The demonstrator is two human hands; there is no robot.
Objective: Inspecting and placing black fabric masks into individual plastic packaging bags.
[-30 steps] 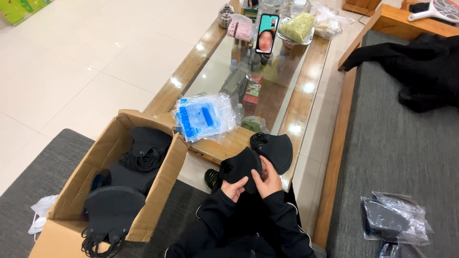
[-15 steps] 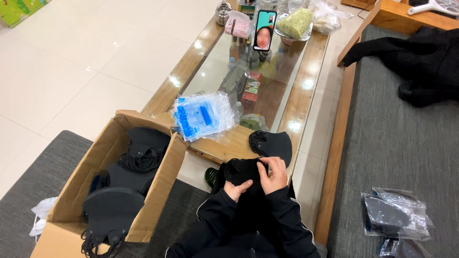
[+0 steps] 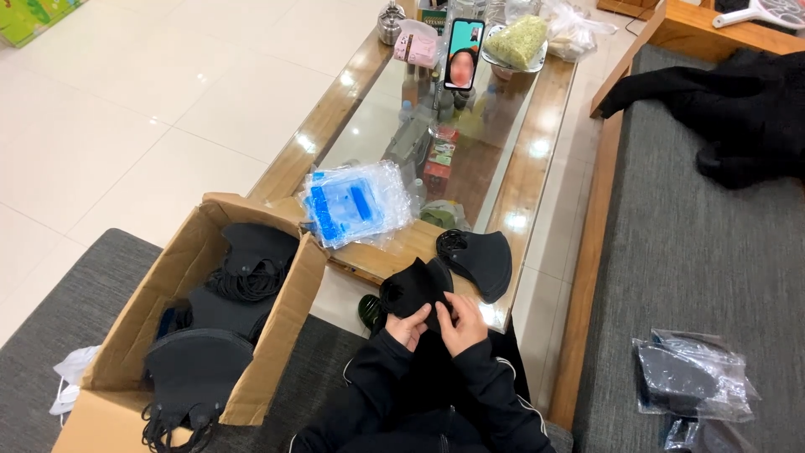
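My left hand (image 3: 408,325) and my right hand (image 3: 460,320) both grip one black face mask (image 3: 414,288) just above my lap, at the near edge of the glass-topped coffee table (image 3: 537,159). A second black mask (image 3: 481,259) lies flat on the table right beside it. A stack of clear bags with blue print (image 3: 355,204) sits on the table's near left corner. Both arms wear black sleeves.
An open cardboard box (image 3: 168,285) full of black masks stands on the left. Packed masks in clear bags (image 3: 689,377) lie on the grey sofa at right, with a black garment (image 3: 738,109) farther back. A phone (image 3: 464,53), food and bottles crowd the table's far end.
My hands have shifted slightly with the mask, and the right hand has come off its top down to its lower edge. The mask on the table has stayed put.
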